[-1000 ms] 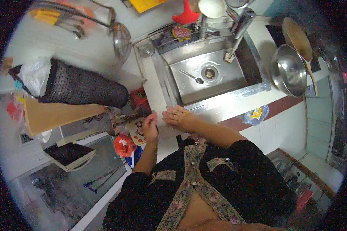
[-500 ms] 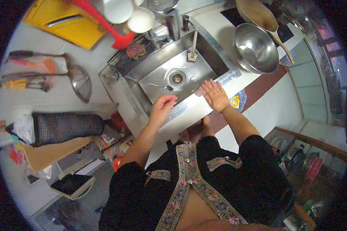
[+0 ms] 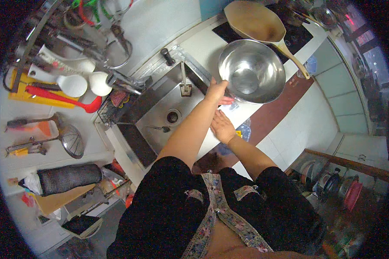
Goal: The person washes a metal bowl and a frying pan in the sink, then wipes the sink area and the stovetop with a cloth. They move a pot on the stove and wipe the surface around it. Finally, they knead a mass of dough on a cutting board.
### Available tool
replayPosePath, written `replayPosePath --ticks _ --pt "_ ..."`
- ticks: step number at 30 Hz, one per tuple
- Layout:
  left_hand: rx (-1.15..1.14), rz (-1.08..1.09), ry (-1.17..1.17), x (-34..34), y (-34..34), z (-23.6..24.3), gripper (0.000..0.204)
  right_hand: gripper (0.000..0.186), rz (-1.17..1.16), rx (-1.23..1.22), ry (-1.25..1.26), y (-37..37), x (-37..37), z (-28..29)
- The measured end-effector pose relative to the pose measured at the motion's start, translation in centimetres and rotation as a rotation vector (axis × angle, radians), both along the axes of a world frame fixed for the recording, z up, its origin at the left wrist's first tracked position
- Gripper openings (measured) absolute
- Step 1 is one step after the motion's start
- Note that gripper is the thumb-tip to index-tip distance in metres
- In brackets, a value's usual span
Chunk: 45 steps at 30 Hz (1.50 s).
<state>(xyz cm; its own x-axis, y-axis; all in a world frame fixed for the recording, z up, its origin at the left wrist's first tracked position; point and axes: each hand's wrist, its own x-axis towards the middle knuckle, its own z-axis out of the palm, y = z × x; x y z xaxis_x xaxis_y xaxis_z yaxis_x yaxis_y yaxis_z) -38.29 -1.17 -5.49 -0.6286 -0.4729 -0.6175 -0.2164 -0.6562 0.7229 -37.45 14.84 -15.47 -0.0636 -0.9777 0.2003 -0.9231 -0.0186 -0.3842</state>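
The near left rim of a steel bowl (image 3: 259, 71) is being met by the left hand (image 3: 217, 91), its fingers being partly hidden against the edge; whether the rim is being grasped by them cannot be told. The right hand (image 3: 223, 127) is being held just below the left one, palm down near the front edge of the white counter (image 3: 207, 141), its fingers being stretched out and released. The bowl is being borne upright by the counter, to the right of the sink (image 3: 153, 116). Just beyond it, a tan pan (image 3: 256, 21) is being supported over a black cooktop (image 3: 299, 39), its handle being extended past the bowl's right side. In the sink, a spoon (image 3: 164, 128) is being left near the drain (image 3: 173, 115), and a long-handled brush (image 3: 185, 88) is being leaned against the far wall. At the left, a red ladle (image 3: 90, 103) and a skimmer (image 3: 71, 140) are being displayed by the wall.
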Motion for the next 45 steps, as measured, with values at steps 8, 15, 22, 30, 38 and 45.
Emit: replayPosePath --ticks 8,15,22,30,38,45 --pt "-0.114 0.149 -0.002 5.3 -0.2 0.8 0.05 0.044 0.039 0.227 -0.091 0.6 -3.4 1.4" --pt "-0.102 0.288 -0.216 21.0 -0.3 1.3 0.039 0.043 -0.121 0.151 0.044 0.4 -9.1 -1.8" --pt "-0.17 0.692 -0.392 36.5 8.6 2.4 0.028 0.047 -0.752 -0.104 -0.075 0.0 -14.3 1.0" --pt "-0.102 1.079 -0.334 43.8 15.4 -0.2 0.038 0.062 -0.672 -0.031 0.107 -6.2 -11.8 -2.2" --pt "-0.149 1.319 -0.435 47.3 18.8 -1.2 0.046 0.046 -0.642 -0.109 -0.111 -28.2 -11.1 -2.8" --pt "-0.141 1.465 -0.504 48.8 19.2 -0.6 0.036 0.05 -0.131 0.126 -0.132 -38.9 -11.0 -3.3"
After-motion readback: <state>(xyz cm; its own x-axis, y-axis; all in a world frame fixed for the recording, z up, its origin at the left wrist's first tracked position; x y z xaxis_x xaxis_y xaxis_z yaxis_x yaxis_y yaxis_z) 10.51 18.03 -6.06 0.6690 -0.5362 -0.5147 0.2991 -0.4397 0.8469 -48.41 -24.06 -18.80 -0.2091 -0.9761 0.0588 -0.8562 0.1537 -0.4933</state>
